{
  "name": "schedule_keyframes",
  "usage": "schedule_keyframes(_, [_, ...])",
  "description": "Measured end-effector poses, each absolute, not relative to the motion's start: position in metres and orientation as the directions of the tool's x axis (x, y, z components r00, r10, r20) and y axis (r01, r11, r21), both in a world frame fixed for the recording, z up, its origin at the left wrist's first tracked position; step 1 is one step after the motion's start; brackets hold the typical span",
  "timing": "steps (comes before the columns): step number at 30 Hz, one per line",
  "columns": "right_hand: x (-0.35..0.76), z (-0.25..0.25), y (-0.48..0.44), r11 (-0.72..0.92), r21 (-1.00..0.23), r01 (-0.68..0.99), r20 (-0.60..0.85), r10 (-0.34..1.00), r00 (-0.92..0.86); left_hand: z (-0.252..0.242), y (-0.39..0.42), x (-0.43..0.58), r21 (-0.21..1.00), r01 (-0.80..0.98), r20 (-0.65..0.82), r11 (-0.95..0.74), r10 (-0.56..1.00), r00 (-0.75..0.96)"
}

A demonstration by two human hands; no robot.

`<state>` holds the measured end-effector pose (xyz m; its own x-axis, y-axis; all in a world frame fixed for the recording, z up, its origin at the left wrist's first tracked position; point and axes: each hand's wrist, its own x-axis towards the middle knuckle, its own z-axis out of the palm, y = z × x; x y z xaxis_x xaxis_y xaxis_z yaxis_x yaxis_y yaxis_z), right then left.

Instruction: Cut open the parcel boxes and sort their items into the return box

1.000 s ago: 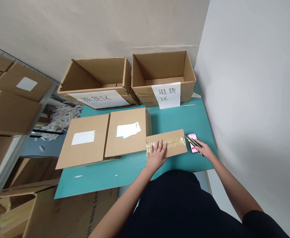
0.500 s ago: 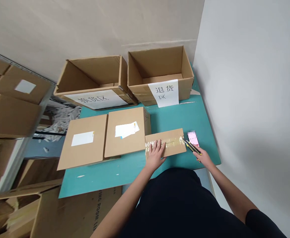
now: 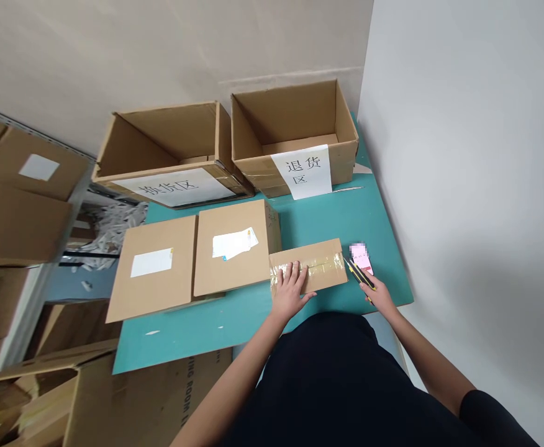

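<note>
Clear tape runs along the top of a small cardboard box at the front of the green table. My left hand lies on this box near its left end, fingers spread over the cardboard and tape. In my right hand is a black and yellow utility knife, gripped by its handle. Its tip points up and left, close to the box's right edge; whether it touches the box I cannot tell. Just behind the knife lies a phone with a pink screen, partly covered by my right hand and the knife.
Two closed cardboard boxes with white labels, a middle one and a left one, stand on the green table. Behind them are two large open boxes with paper signs, left and right. A wall borders the table's right side.
The knife tip has shifted slightly off the box's right end, toward the right. My left hand stays on the box. The whole view has tilted a little.
</note>
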<state>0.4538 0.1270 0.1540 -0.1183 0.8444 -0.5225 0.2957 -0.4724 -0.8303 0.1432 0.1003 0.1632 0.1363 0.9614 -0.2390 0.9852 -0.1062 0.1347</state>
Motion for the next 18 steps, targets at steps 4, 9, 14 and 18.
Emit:
schedule_keyframes(4, [0.46,0.158,0.124,-0.482,-0.824,0.298,-0.536,0.833,-0.134,0.167,0.1,0.146,0.165,0.973,-0.217,-0.16,0.957,0.194])
schedule_keyframes(9, [0.471,0.16,0.127,-0.491,-0.813,0.312,-0.556,0.815,-0.165,0.179,0.105,0.161,0.217,0.961,-0.231,-0.169,0.948,0.219])
schedule_keyframes(14, [0.476,0.161,0.131,-0.494,-0.807,0.323,-0.563,0.81,-0.166,0.192,0.118,0.171,0.206,0.978,-0.254,-0.044,0.963,0.096])
schedule_keyframes(18, [0.477,0.163,0.135,-0.499,-0.803,0.326,-0.563,0.814,-0.14,0.197,0.127,0.171,0.209,0.978,-0.293,-0.009,0.954,0.071])
